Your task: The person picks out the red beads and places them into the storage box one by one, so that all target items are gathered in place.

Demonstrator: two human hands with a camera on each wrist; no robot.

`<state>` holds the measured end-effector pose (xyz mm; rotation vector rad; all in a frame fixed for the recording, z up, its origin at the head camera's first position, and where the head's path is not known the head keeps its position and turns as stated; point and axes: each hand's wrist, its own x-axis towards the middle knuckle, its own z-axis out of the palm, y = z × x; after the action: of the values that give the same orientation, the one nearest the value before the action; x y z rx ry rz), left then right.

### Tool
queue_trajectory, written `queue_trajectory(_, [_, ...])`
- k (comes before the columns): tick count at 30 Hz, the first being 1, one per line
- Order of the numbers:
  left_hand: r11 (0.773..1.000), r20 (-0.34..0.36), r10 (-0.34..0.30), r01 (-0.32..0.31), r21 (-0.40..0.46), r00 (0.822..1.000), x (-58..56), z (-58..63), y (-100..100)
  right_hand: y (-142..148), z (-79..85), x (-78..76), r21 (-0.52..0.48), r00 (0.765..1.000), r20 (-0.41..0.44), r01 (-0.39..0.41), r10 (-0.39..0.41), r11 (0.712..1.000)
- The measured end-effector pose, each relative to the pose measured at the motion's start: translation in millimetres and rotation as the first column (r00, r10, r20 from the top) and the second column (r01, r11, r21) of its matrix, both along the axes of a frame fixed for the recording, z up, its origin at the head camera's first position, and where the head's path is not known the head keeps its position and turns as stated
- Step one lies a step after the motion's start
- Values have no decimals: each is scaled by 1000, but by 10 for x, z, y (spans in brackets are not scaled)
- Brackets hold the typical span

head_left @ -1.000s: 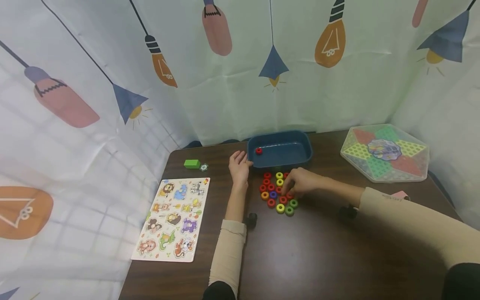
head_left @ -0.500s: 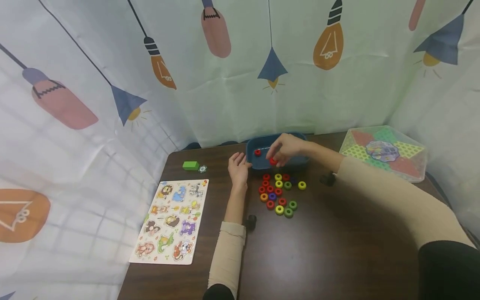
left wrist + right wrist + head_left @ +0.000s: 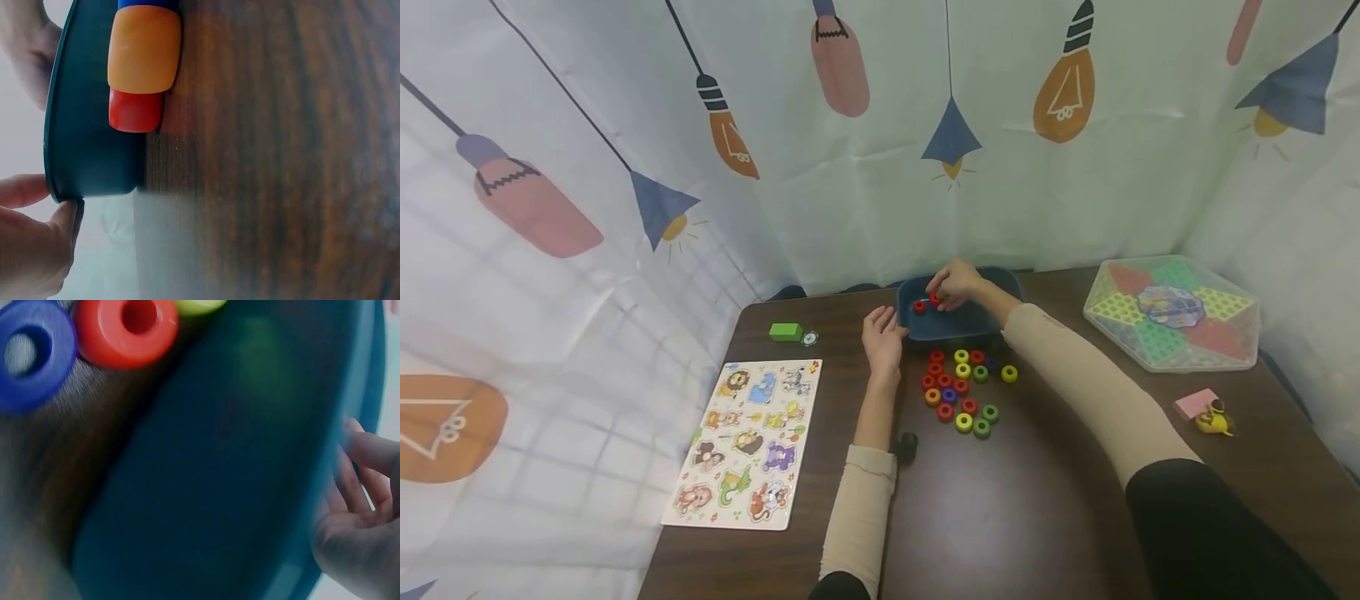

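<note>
**Two red rings in the tray; eighteen rings loose on the counter**

Blue tray (image 3: 951,330), upper centre of the frame: I count two red rings (image 3: 919,311) inside, near its left end. Right hand (image 3: 955,285) is down in the tray, fingers bent narrow, tips at the second red ring. Cannot tell whether it grips that ring or has let go.

Left hand (image 3: 882,337), at the tray's left corner: fingers loosely spread, thumb touching the corner.

Loose on the counter (image 3: 1000,517), centre of the frame just below the tray, by colour:
- red, 8
- yellow rings (image 3: 964,430), 4
- green rings (image 3: 982,434), 3
- blue rings (image 3: 37,394), 2, one in shadow
- orange ring (image 3: 144,50), 1

Second container: one clear hexagonal case (image 3: 1172,307), right of the frame, lying flat, with a patterned star showing in red, green and yellow.

Singles: animal board (image 3: 742,444) at lower left; green block (image 3: 786,332) and small round disc (image 3: 809,338) above it; pink block (image 3: 1196,403) and yellow figure (image 3: 1213,420) side by side at right.
</note>
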<state>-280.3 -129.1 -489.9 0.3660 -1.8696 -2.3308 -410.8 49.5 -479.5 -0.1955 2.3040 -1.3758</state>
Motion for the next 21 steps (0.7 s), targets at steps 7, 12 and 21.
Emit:
queue_trajectory(7, [1000,-10,23,-23,9,1000,-61,-103,45,76,-32,104,-64,1000,14,-25,26,998])
queue_trajectory(12, [997,-20,61,-62,-35,998,-62,-186,79,282,178,350,-64,991,-106,-94,87,993])
queue_trajectory(21, [998,-59,59,-60,-17,997,-65,-178,50,509,444,1047,64,932,-267,-238,246,969])
